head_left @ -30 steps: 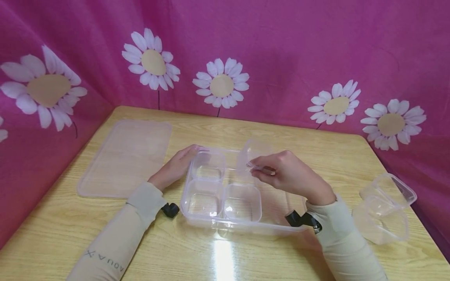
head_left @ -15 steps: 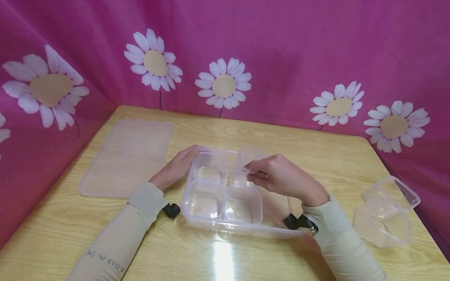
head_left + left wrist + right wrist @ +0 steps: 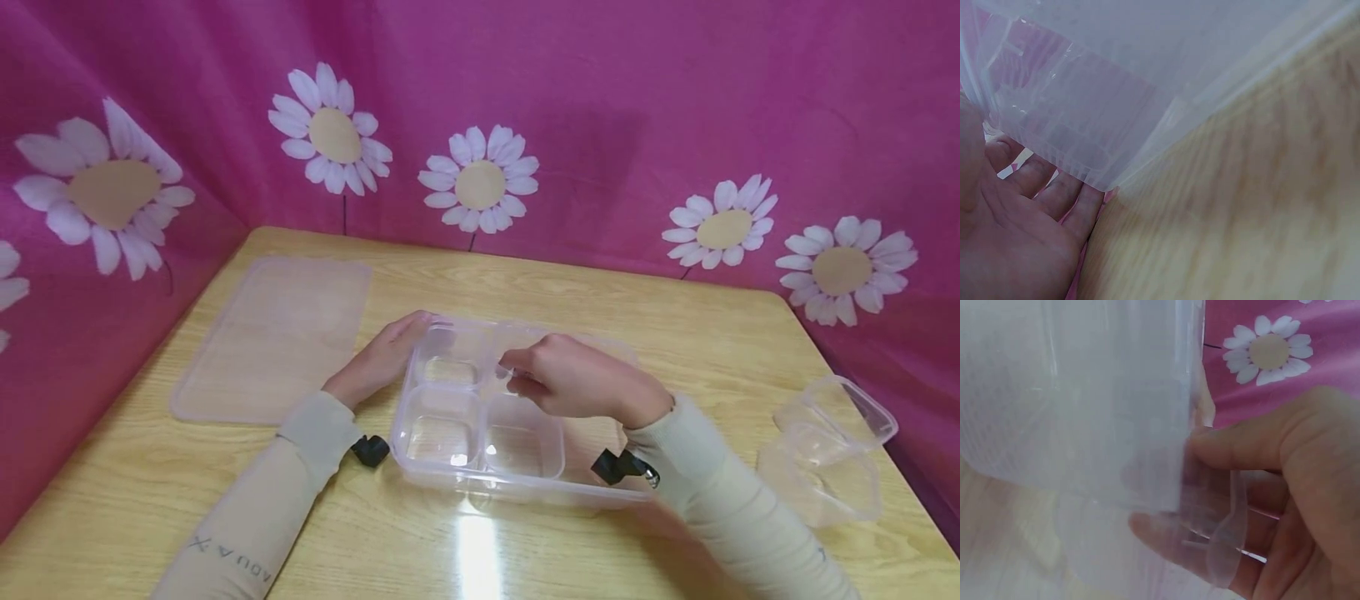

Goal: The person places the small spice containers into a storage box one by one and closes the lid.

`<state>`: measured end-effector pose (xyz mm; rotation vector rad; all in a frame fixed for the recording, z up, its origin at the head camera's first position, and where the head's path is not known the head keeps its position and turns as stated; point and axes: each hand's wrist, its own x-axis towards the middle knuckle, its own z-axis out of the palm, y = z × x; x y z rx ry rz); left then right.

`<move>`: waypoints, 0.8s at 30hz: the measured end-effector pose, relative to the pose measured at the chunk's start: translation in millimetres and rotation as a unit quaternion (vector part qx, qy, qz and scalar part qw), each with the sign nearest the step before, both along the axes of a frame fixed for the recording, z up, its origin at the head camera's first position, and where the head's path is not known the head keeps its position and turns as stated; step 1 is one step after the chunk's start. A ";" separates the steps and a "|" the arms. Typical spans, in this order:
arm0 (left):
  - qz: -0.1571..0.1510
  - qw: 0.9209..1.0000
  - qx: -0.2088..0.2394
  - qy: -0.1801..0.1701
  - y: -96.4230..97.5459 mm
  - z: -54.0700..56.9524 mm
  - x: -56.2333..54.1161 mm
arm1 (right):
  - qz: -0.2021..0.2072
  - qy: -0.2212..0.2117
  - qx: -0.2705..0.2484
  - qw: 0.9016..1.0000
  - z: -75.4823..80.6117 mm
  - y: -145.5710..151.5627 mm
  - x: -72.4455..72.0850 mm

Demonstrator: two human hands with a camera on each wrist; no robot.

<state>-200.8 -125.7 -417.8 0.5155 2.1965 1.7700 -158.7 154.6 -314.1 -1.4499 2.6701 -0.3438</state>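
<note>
A large clear plastic box (image 3: 525, 485) lies mid-table. My left hand (image 3: 382, 360) grips its far left corner, the fingers (image 3: 1054, 190) bent behind the wall in the left wrist view. Inside the box, small clear cups stand at the back left (image 3: 450, 373), front left (image 3: 438, 435) and front middle (image 3: 522, 446). My right hand (image 3: 577, 379) pinches the rim of another clear cup (image 3: 1227, 534), lowered into the back row beside the back-left cup. The hand covers much of that cup in the head view.
A flat frosted lid (image 3: 277, 342) lies on the left of the wooden table (image 3: 360, 542). Two more clear cups, one tilted (image 3: 843, 417) and one nearer me (image 3: 821, 496), lie by the right edge. A pink flowered cloth (image 3: 585, 108) hangs behind.
My right hand has moved down and left, bringing the cup from tilted above the box into its back row. My left hand keeps its grip on the corner.
</note>
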 end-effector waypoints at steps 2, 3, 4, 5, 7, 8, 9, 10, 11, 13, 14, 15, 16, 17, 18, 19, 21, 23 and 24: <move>-0.001 1.000 0.000 -0.007 2.2 0.3 -0.2 | -0.009 -0.011 -0.002 1.000 -4.5 1.0 0.6; -0.001 1.000 0.001 -0.012 3.3 0.9 0.2 | -0.013 -0.015 -0.003 1.000 -6.5 1.5 1.2; -0.001 1.000 0.000 -0.012 3.9 1.1 0.2 | -0.016 -0.014 -0.006 1.000 -8.2 2.1 1.9; -0.001 1.000 0.001 -0.013 4.6 1.6 0.3 | -0.018 -0.014 -0.008 1.000 -9.5 2.5 2.5; -0.003 1.000 0.003 -0.008 5.2 2.3 0.6 | -0.020 -0.010 -0.012 1.000 -11.1 2.7 4.1; -0.003 1.000 0.003 -0.003 5.3 2.3 0.4 | -0.021 -0.008 -0.013 1.000 -11.4 2.6 4.9; -0.003 1.000 0.003 0.002 5.4 2.5 0.5 | -0.021 -0.006 -0.015 1.000 -11.8 2.5 5.2; -0.003 1.000 0.000 0.008 5.1 2.4 0.4 | -0.021 -0.004 -0.017 1.000 -12.0 2.2 5.7; -0.003 1.000 0.001 0.012 5.0 2.3 0.4 | -0.021 -0.003 -0.017 1.000 -12.0 1.8 6.2; -0.004 1.000 0.000 0.019 4.4 1.8 0.1 | -0.021 -0.007 -0.016 1.000 -12.2 0.9 7.2; -0.003 1.000 -0.002 0.019 4.0 1.7 0.1 | -0.022 -0.009 -0.015 1.000 -12.6 0.4 7.4; -0.004 1.000 -0.003 0.016 3.7 1.7 0.2 | -0.022 -0.011 -0.013 1.000 -13.2 0.0 7.3; -0.003 1.000 -0.005 0.015 3.2 1.4 0.0 | -0.022 -0.014 -0.011 1.000 -13.6 -0.4 7.3; -0.003 1.000 -0.005 0.011 2.9 1.4 0.1 | -0.023 -0.017 -0.011 1.000 -14.4 -0.8 7.0; -0.001 1.000 -0.006 0.009 2.4 1.0 -0.3 | -0.023 -0.020 -0.012 0.999 -15.3 -1.1 6.5; -0.001 1.000 -0.006 0.007 2.1 1.2 -0.3 | -0.023 -0.022 -0.014 0.999 -16.2 -1.5 5.9; 0.000 1.000 -0.007 0.004 1.2 1.0 -0.5 | -0.021 -0.025 -0.016 0.999 -17.8 -1.7 4.6; 0.001 1.000 -0.006 0.006 0.4 0.8 -0.3 | -0.017 -0.026 -0.019 0.999 -19.3 -2.3 3.2; 0.001 1.000 -0.005 0.009 -0.1 0.6 -0.1 | -0.016 -0.027 -0.019 0.999 -19.9 -2.6 2.7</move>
